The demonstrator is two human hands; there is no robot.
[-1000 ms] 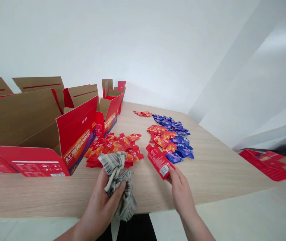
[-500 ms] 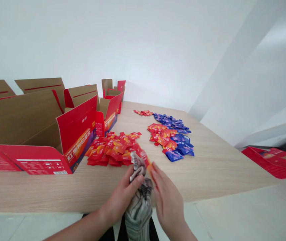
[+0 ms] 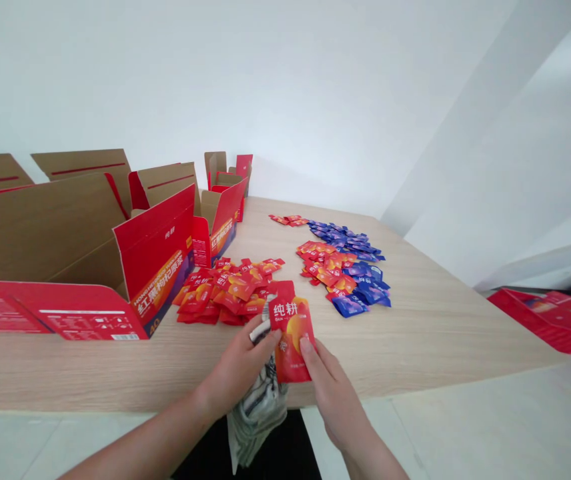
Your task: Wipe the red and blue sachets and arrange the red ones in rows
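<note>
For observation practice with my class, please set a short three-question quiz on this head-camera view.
1. True or false: the left hand holds a striped cloth while the right hand touches a red sachet.
2. Multiple choice: what colour are the sachets lying furthest right on the table? A green, B blue, C white.
3. Fill in the blank: the inside of the open box on the left is plain brown ____.

Key: 1 true; 2 B; 3 cardboard.
</note>
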